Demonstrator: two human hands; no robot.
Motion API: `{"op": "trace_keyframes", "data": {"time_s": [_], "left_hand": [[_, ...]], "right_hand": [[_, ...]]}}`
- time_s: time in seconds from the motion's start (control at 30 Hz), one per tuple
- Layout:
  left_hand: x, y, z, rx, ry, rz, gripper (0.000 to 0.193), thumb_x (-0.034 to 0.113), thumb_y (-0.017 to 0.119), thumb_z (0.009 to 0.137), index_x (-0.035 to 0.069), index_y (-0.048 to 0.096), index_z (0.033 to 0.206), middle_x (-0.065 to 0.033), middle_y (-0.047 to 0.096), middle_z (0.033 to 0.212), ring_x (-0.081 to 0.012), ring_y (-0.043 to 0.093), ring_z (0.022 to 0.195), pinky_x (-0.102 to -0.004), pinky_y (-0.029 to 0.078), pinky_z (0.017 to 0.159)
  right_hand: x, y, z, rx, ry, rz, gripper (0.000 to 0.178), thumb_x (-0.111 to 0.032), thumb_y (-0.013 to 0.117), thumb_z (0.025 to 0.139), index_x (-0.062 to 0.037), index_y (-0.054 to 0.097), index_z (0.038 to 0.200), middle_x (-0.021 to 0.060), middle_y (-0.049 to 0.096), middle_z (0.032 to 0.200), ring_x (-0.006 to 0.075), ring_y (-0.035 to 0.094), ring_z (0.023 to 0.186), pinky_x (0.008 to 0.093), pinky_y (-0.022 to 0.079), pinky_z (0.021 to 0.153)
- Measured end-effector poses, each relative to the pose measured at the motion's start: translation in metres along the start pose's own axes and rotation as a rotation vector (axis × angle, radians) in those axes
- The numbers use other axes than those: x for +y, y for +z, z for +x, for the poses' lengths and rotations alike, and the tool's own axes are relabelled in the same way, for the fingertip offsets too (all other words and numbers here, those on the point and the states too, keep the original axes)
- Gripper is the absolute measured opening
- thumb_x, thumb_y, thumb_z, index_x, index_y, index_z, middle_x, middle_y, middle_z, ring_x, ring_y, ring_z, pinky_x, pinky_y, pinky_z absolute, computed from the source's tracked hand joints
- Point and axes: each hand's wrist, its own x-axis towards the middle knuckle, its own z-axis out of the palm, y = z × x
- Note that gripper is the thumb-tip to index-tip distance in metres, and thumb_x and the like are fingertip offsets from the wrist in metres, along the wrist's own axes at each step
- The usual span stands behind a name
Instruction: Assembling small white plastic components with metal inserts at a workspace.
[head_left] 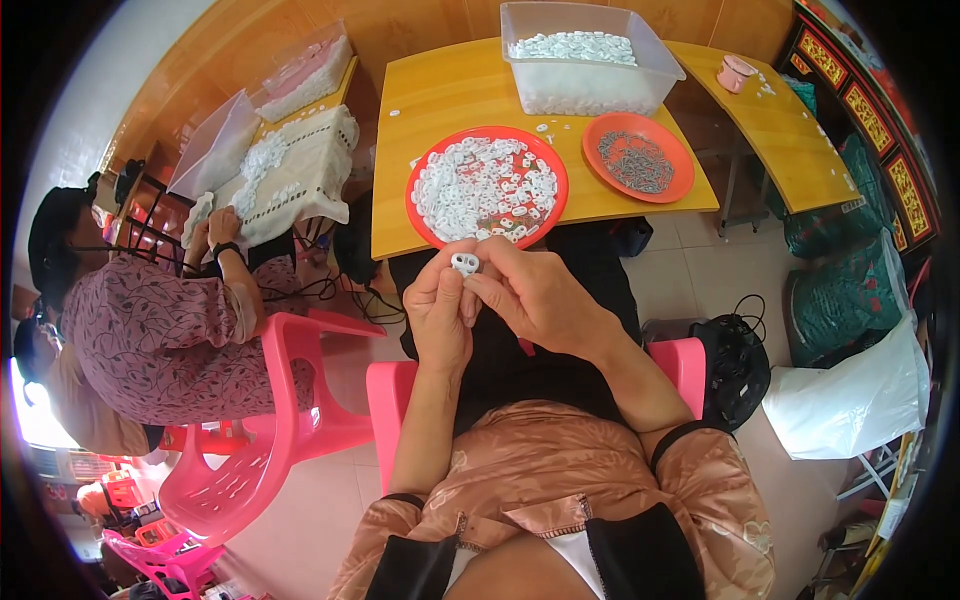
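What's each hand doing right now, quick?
Left hand: closed, fingers pinching the small white plastic piece.
Right hand: closed, fingers pinching the same piece from the other side.

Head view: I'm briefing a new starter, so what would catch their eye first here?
Both hands, left hand and right hand, pinch one small white plastic piece at centre. Just beyond, on the yellow table, sits a red plate heaped with similar white pieces, a smaller red plate of metal parts to its right.

Pink chair (262, 420), white bag (850, 395)
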Motion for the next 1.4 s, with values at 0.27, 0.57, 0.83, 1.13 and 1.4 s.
{"op": "trace_keyframes", "data": {"time_s": [0.27, 0.57, 0.83, 1.13, 1.4], "left_hand": [[-0.006, 0.009, -0.008, 0.069, -0.046, -0.055, 0.035, 0.025, 0.048, 0.095, -0.002, 0.055, 0.116, -0.0032, 0.062, 0.089, -0.0038, 0.049, 0.062, -0.0166, 0.041, 0.053], [-0.008, 0.023, -0.013, 0.134, -0.065, -0.168, 0.034, 0.029, 0.045, 0.096, 0.001, 0.053, 0.113, -0.0011, 0.058, 0.090, -0.0073, 0.055, 0.079, -0.0207, 0.046, 0.071], [-0.013, 0.023, -0.014, 0.189, -0.049, -0.178, 0.032, 0.028, 0.044, 0.097, 0.001, 0.053, 0.110, -0.0030, 0.058, 0.096, -0.0088, 0.055, 0.086, -0.0228, 0.045, 0.077], [-0.003, 0.038, -0.007, 0.353, -0.027, -0.110, 0.032, 0.024, 0.044, 0.097, -0.003, 0.054, 0.112, -0.0025, 0.059, 0.089, -0.0045, 0.052, 0.073, -0.0187, 0.044, 0.066], [-0.002, 0.035, -0.005, 0.307, -0.019, -0.084, 0.031, 0.023, 0.044, 0.098, -0.002, 0.054, 0.114, 0.0056, 0.044, 0.064, -0.0003, 0.033, 0.051, -0.0160, 0.026, 0.046]], "right_hand": [[0.005, 0.004, 0.001, 0.072, -0.221, -0.365, 0.019, -0.013, 0.058, 0.079, -0.0014, 0.051, 0.093, 0.0114, 0.055, 0.062, 0.0274, 0.059, 0.057, 0.0347, 0.046, 0.049], [0.020, 0.021, -0.004, 0.182, -0.226, -0.421, 0.019, -0.016, 0.057, 0.078, -0.0015, 0.050, 0.088, 0.0090, 0.052, 0.053, 0.0264, 0.057, 0.048, 0.0347, 0.043, 0.043], [0.023, 0.025, -0.006, 0.135, -0.147, -0.404, 0.017, -0.014, 0.056, 0.079, -0.0004, 0.051, 0.088, 0.0098, 0.055, 0.056, 0.0260, 0.059, 0.050, 0.0346, 0.044, 0.043], [0.017, 0.017, -0.001, 0.160, -0.160, -0.308, 0.015, -0.014, 0.056, 0.082, -0.0029, 0.052, 0.090, 0.0111, 0.056, 0.058, 0.0272, 0.059, 0.052, 0.0351, 0.044, 0.045], [0.010, 0.015, 0.000, 0.158, -0.089, -0.167, 0.012, -0.015, 0.049, 0.089, -0.0026, 0.049, 0.088, 0.0143, 0.054, 0.059, 0.0310, 0.058, 0.053, 0.0347, 0.042, 0.046]]}}
